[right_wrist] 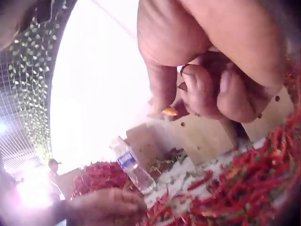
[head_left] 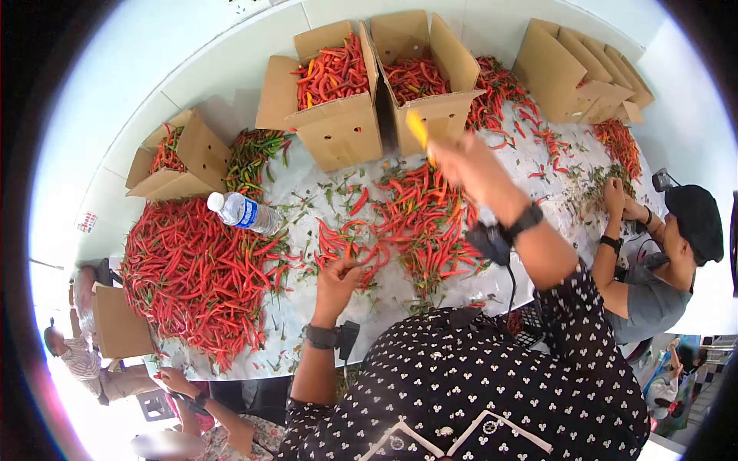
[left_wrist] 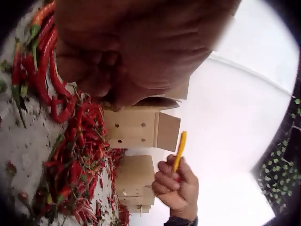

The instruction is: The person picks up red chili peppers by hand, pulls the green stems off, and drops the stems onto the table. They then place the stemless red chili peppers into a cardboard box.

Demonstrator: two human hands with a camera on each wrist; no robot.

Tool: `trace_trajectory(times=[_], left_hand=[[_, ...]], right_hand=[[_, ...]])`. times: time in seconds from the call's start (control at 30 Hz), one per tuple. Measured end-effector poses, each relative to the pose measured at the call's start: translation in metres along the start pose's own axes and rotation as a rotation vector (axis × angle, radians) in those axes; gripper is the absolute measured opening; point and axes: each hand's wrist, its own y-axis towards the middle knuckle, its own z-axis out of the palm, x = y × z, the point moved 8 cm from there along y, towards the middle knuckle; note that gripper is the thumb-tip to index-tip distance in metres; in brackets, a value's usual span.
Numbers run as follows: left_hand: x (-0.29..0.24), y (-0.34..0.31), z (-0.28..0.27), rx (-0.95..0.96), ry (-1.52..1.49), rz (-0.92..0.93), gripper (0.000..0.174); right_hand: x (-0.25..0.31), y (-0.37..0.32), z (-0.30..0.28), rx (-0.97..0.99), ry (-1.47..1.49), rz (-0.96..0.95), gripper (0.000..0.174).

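Observation:
My right hand is raised over the table near the cardboard boxes, pinching a yellow chili pepper that points up. In the left wrist view the yellow chili pepper stands out of the curled fingers of the right hand. My left hand is low at the near side of a small group of red chilies, its fingers curled. An orange-red chili overlaps its fingertips; I cannot tell whether they hold it. To the right of that hand lies a larger loose pile of red chilies.
A big heap of red chilies covers the table's left, with a water bottle beside it. Open boxes of chilies stand along the back. Another person works at the right; a further person's hand is at the lower left.

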Motion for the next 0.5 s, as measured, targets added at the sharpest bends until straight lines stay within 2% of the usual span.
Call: trace_trajectory(times=[0.03,0.07,0.13,0.17,0.2,0.23,0.27,0.3,0.33,0.4,0.43,0.5], left_hand=[[0.005,-0.002,-0.006,0.002,0.003,-0.004,0.015],[0.005,-0.003,-0.018,-0.061,0.109,0.030,0.016],[-0.016,-0.012,-0.031,-0.147,0.293,0.081,0.015],[-0.012,-0.013,-0.036,-0.147,0.291,0.078,0.015],[-0.008,-0.019,-0.047,-0.217,0.466,0.119,0.016],[-0.002,-0.025,-0.058,-0.286,0.642,0.156,0.017],[0.010,-0.032,-0.068,-0.378,0.690,0.344,0.024],[0.009,-0.040,-0.069,-0.376,0.687,0.335,0.024],[0.007,-0.047,-0.076,-0.406,0.649,0.240,0.028],[0.020,-0.053,-0.083,-0.409,0.597,0.083,0.037],[0.026,-0.051,-0.083,-0.404,0.598,0.082,0.037],[0.031,-0.048,-0.077,-0.383,0.643,0.164,0.043]], right_hand=[[0.007,0.021,-0.008,-0.006,0.105,-0.046,0.023],[0.024,0.034,-0.010,-0.031,0.236,-0.111,0.020],[0.025,0.036,-0.013,-0.061,0.205,-0.128,0.020],[0.023,0.035,-0.015,-0.090,0.170,-0.143,0.019],[0.003,0.030,-0.024,-0.158,0.019,-0.102,0.022],[-0.018,0.026,-0.038,-0.214,-0.238,-0.163,0.021],[-0.037,0.019,-0.054,-0.268,-0.495,-0.224,0.022],[-0.052,0.001,-0.066,-0.322,-0.586,-0.257,0.021],[-0.065,-0.022,-0.079,-0.376,-0.677,-0.292,0.023],[-0.111,-0.059,-0.122,-0.431,-0.874,0.018,0.028],[-0.134,-0.077,-0.144,-0.488,-1.012,-0.001,0.033],[-0.163,-0.114,-0.167,-0.485,-1.059,-0.031,0.036]])
